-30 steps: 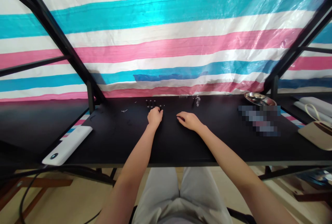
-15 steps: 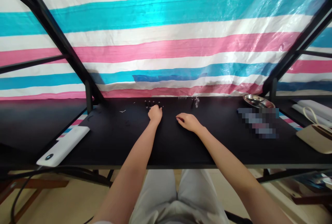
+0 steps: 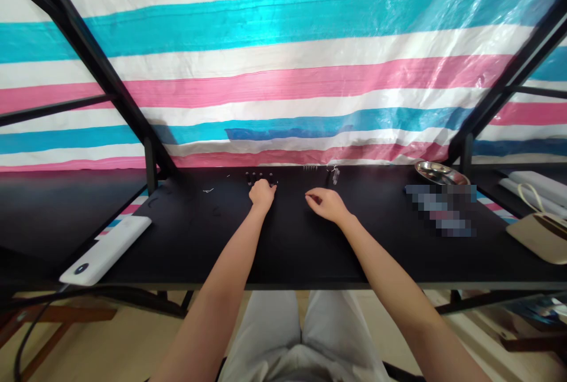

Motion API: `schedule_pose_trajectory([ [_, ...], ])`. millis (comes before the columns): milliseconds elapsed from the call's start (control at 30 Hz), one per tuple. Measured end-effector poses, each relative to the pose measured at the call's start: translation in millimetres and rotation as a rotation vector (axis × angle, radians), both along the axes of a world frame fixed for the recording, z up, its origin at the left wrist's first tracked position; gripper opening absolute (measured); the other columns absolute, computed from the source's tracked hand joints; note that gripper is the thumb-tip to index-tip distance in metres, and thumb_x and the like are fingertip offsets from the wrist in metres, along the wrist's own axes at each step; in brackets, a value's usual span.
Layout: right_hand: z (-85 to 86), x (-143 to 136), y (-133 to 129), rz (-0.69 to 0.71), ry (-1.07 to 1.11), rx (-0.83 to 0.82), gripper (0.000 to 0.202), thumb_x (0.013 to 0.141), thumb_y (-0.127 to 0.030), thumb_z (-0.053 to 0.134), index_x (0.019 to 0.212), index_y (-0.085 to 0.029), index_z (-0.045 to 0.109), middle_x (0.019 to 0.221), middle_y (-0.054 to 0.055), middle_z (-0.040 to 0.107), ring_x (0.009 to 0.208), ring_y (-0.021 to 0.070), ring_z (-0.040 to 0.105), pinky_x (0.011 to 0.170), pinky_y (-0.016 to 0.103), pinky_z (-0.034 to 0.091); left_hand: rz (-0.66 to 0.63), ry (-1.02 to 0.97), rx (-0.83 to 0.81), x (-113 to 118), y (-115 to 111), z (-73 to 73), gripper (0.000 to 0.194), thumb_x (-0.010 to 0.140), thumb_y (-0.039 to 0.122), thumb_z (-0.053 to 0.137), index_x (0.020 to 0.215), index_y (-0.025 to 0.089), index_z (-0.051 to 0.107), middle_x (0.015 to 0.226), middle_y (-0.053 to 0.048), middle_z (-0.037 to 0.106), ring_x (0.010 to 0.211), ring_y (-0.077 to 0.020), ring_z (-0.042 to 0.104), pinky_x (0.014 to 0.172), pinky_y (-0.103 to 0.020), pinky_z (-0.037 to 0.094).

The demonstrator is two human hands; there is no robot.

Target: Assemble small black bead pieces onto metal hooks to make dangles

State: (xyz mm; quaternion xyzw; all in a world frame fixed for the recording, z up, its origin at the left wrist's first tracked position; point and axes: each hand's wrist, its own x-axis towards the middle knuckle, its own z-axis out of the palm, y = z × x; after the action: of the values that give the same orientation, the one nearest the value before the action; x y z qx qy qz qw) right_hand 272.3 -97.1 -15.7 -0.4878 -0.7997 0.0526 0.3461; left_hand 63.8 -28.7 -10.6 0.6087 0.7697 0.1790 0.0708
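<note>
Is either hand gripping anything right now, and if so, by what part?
Cannot be told: the left hand is at the small dark pieces, its fingertips hidden; the right hand has curled fingers, nothing discernible in them.

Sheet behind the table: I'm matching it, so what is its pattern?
The sheet has wide stripes in white, pink and blue, clearest in the head view.

No readable text or labels.

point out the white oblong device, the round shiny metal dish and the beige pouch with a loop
white oblong device point(image 3: 108, 249): head view, middle of its top
round shiny metal dish point(image 3: 436, 173): head view, inner surface
beige pouch point(image 3: 534, 236): head view, front side
</note>
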Motion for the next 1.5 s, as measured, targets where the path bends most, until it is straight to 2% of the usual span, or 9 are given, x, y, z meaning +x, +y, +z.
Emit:
schedule_pose_trajectory([
  [167,-0.4,28.4,9.8,-0.318,0.313,0.135,0.023,0.079,-0.033,0.045,0.074,-0.018,0.062,0.066,0.002,0.061,0.059,0.0129,0.053,0.062,0.024,0.041,-0.091,0.081,0.012,-6.5,-8.4,-0.2,0.024,0.076,0.039,0.055,0.083,0.020,0.068,0.088,-0.010,0.067,0.085,-0.0250,0.062,0.070,-0.032,0.047],
  [267,-12.2,45.8,23.0,-0.463,0.492,0.078,0.021,0.077,-0.032,0.044,0.073,-0.018,0.058,0.065,0.001,0.059,0.059,0.0137,0.053,0.062,0.026,0.041,-0.289,0.151,0.025,0.4,-14.4,-2.3,0.023,0.079,0.038,0.053,0.080,0.021,0.067,0.085,-0.008,0.067,0.081,-0.0213,0.062,0.069,-0.029,0.046],
  [400,-34.6,59.2,40.4,-0.578,0.538,-0.102,0.014,0.066,-0.027,0.051,0.076,-0.018,0.055,0.069,0.001,0.059,0.065,0.0153,0.054,0.067,0.028,0.042,-0.644,0.225,0.044,26.0,-22.6,-3.1,0.024,0.083,0.036,0.047,0.086,0.022,0.065,0.083,-0.005,0.067,0.081,-0.0191,0.062,0.071,-0.027,0.045],
  [533,-47.8,61.7,50.0,-0.613,0.453,-0.158,0.023,0.063,-0.022,0.052,0.086,-0.016,0.055,0.074,0.003,0.060,0.069,0.0163,0.055,0.070,0.029,0.043,-0.770,0.260,0.044,61.0,-27.0,-2.7,0.029,0.086,0.030,0.041,0.111,0.025,0.057,0.098,-0.005,0.065,0.090,-0.0195,0.061,0.078,-0.029,0.044],
  [633,-49.6,60.5,53.7,-0.635,0.348,-0.141,0.025,0.065,-0.023,0.053,0.088,-0.016,0.057,0.078,0.004,0.060,0.072,0.0168,0.055,0.070,0.029,0.043,-0.785,0.231,0.070,86.3,-24.3,-2.3,0.051,0.086,0.029,0.042,0.135,0.026,0.031,0.108,-0.006,0.062,0.093,-0.0206,0.060,0.079,-0.030,0.044],
  [767,-46.8,57.7,58.4,-0.672,0.187,-0.121,0.022,0.068,-0.026,0.054,0.087,-0.016,0.060,0.082,0.007,0.060,0.077,0.0192,0.055,0.071,0.030,0.042,-0.772,0.212,0.062,112.3,-12.7,0.6,0.071,0.084,0.026,0.044,0.142,0.030,0.004,0.108,-0.007,0.061,0.090,-0.0229,0.062,0.076,-0.033,0.045],
  [967,-41.6,54.4,63.4,-0.708,0.062,-0.134,0.024,0.073,-0.034,0.055,0.085,-0.015,0.062,0.085,0.011,0.061,0.080,0.0223,0.057,0.071,0.033,0.042,-0.773,0.188,0.059,127.4,4.4,2.2,0.054,0.083,0.024,0.045,0.136,0.026,0.032,0.103,-0.011,0.062,0.094,-0.0261,0.060,0.080,-0.035,0.042],
  [1133,-38.5,53.5,65.2,-0.713,0.040,-0.186,0.025,0.076,-0.037,0.053,0.086,-0.015,0.061,0.088,0.012,0.062,0.085,0.0236,0.057,0.073,0.034,0.041,-0.701,0.136,0.154,122.6,5.0,-4.1,0.028,0.087,0.030,0.041,0.109,0.021,0.056,0.093,-0.011,0.065,0.089,-0.0250,0.061,0.078,-0.035,0.042],
  [1500,-30.4,50.8,60.0,-0.698,-0.012,-0.238,0.017,0.078,-0.029,0.052,0.077,-0.017,0.063,0.082,0.010,0.065,0.079,0.0218,0.060,0.068,0.031,0.040,-0.569,-0.459,0.263,57.3,-26.7,-0.7,0.022,0.076,0.036,0.056,0.088,0.018,0.062,0.051,0.004,0.056,0.052,-0.0106,0.055,0.062,-0.022,0.043],
])
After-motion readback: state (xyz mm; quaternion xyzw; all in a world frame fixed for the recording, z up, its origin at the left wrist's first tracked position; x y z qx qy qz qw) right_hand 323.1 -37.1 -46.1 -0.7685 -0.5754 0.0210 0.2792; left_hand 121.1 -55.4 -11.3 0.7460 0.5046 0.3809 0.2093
